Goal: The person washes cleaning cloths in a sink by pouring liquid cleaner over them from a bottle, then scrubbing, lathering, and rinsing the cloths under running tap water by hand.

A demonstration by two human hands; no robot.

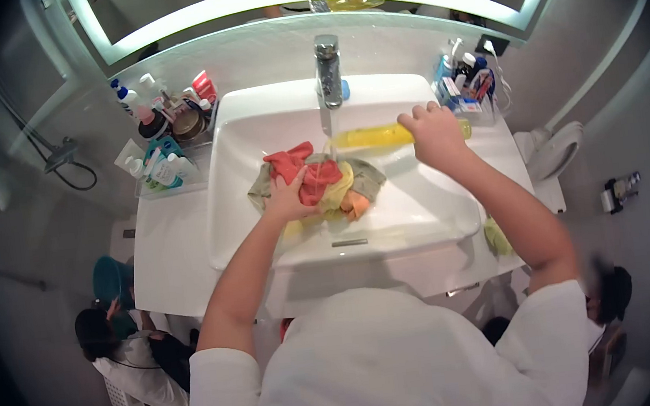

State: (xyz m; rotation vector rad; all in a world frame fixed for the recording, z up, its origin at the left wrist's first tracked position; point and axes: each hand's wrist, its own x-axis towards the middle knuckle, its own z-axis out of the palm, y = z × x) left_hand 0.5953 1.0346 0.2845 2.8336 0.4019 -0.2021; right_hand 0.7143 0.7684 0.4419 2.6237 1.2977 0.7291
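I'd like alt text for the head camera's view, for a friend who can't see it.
A person's right hand holds a yellow bottle sideways over a white sink, while the left hand touches a red cloth among other coloured cloths in the basin. Behind stands a metal faucet, with toiletries on either side.

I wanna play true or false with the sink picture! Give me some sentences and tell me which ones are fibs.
1. The faucet is at the back of the sink. True.
2. The right hand holds a yellow bottle. True.
3. The yellow bottle is standing upright in the sink. False: it is tipped sideways, held over the sink.
4. The left hand touches a red cloth. True.
5. Every cloth in the sink is red. False: a yellow cloth and an orange cloth are there too.
6. The mirror light is off. False: it glows white.
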